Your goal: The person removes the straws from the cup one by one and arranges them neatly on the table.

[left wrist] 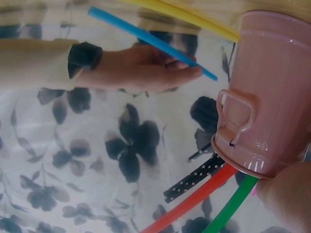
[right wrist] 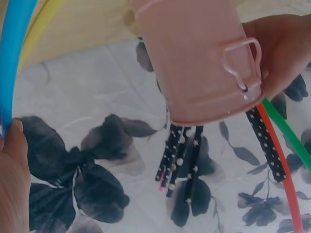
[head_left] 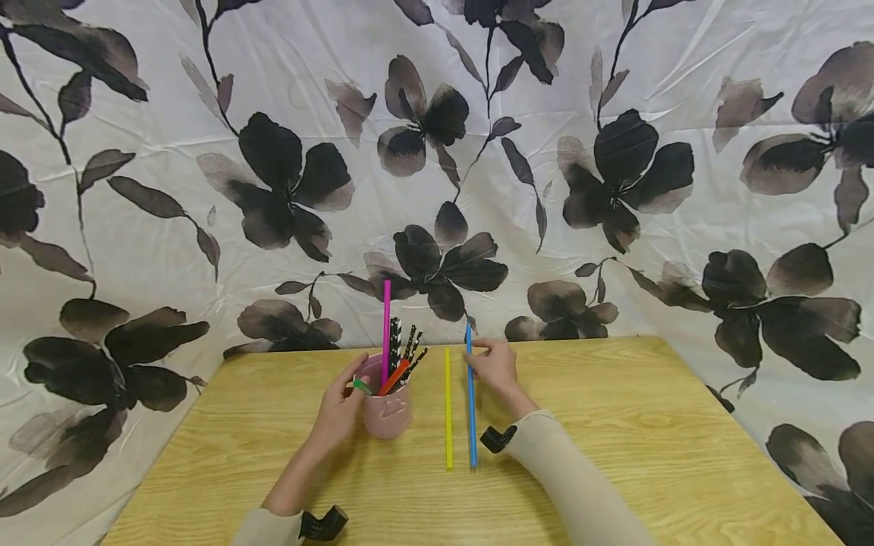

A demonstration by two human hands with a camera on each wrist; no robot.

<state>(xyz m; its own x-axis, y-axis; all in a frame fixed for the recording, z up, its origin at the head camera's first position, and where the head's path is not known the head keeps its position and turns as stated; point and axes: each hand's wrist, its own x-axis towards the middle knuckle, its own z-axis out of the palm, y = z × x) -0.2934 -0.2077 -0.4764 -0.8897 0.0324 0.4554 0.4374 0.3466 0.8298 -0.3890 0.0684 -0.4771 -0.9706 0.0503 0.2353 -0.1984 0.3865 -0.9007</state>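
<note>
My left hand [head_left: 336, 413] grips the side of a pink metal cup [head_left: 388, 418] that has a small wire handle [right wrist: 243, 63]. Out of the cup stick a tall magenta straw [head_left: 386, 326], a red straw [left wrist: 194, 199], a green straw [left wrist: 232, 206] and several black straws with white dots [right wrist: 266, 145]. To the cup's right, my right hand [head_left: 497, 367] pinches a long blue straw [head_left: 472, 425] near its far end, between thumb and fingers. A yellow straw [head_left: 448, 409] lies between the cup and the blue straw, roughly parallel to it.
Everything is on a light wooden table [head_left: 587, 485]. Behind its far edge hangs a white cloth [head_left: 519, 280] printed with dark flowers. A black wrist camera [head_left: 326, 523] is strapped at the left sleeve and another black camera [head_left: 498, 438] at the right one.
</note>
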